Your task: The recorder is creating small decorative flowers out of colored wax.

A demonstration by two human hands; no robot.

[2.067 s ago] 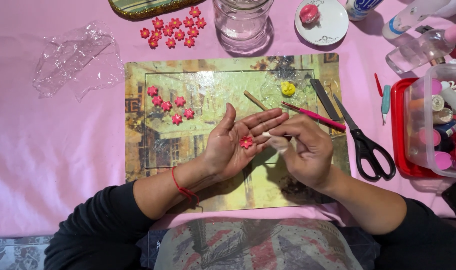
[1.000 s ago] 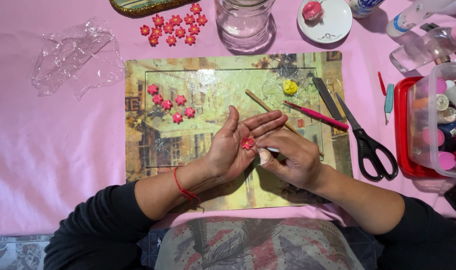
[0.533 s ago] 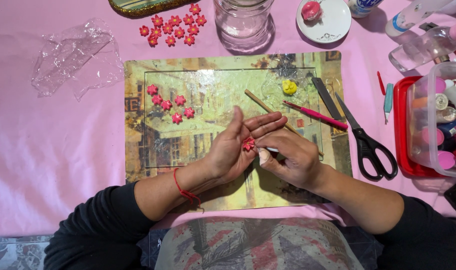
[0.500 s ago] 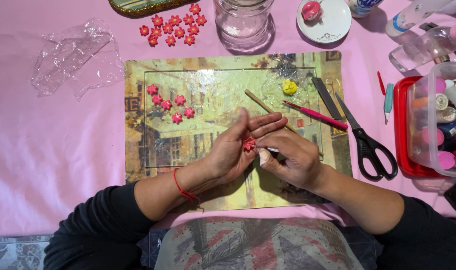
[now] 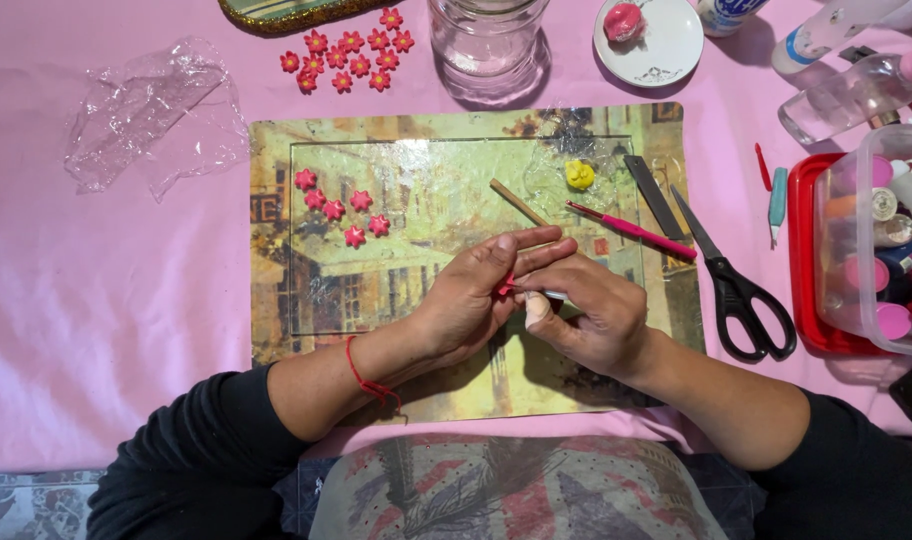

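My left hand (image 5: 473, 297) lies over the picture placemat (image 5: 416, 250), palm turned inward, with a small pink clay flower (image 5: 505, 288) held at its fingers. My right hand (image 5: 588, 312) touches it from the right and pinches a thin tool whose tip meets the flower. Several finished pink flowers (image 5: 338, 204) lie on the mat's left part. A yellow clay piece (image 5: 579, 175) sits at the mat's upper right, near a wooden stick (image 5: 516, 200) and a pink-handled tool (image 5: 631, 229).
Black scissors (image 5: 736, 285) and a grey blade (image 5: 654, 196) lie on the mat's right edge. More pink flowers (image 5: 346, 60), a glass jar (image 5: 488, 40) and a white dish with pink clay (image 5: 648, 32) stand behind. Crumpled clear plastic (image 5: 146, 110) lies left. A tub of supplies (image 5: 876, 250) stands right.
My left hand has turned from open palm up to curled on edge around the flower. My right hand has closed in against it with the tool.
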